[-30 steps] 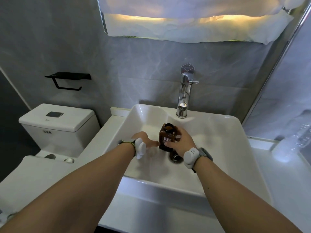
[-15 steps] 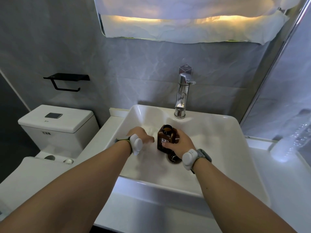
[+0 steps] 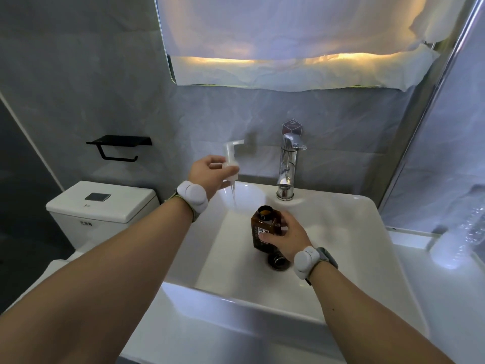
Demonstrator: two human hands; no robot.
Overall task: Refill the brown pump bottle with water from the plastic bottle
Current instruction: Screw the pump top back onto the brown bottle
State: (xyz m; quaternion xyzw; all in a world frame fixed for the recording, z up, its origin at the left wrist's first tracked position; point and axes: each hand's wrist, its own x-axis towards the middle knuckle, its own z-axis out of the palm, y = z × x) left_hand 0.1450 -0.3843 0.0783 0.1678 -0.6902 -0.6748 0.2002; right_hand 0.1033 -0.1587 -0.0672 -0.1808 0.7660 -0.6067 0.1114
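Observation:
The brown bottle (image 3: 262,227) stands upright in the white sink basin (image 3: 341,232), its neck open with no pump on it. My right hand (image 3: 288,237) grips its body from the right. My left hand (image 3: 210,174) holds the white pump head (image 3: 231,156) raised above the basin's back left corner, its clear dip tube hanging down. The clear plastic bottle (image 3: 462,237) lies on the counter at the far right, blurred and apart from both hands.
A chrome faucet (image 3: 287,166) rises behind the basin. The drain (image 3: 278,261) sits just in front of the brown bottle. A toilet tank (image 3: 102,203) stands to the left, under a black paper holder (image 3: 118,148). A covered mirror hangs above.
My left hand rose from beside the bottle in the basin to above its back left corner, now holding the pump head in the air. My right hand stays on the brown bottle.

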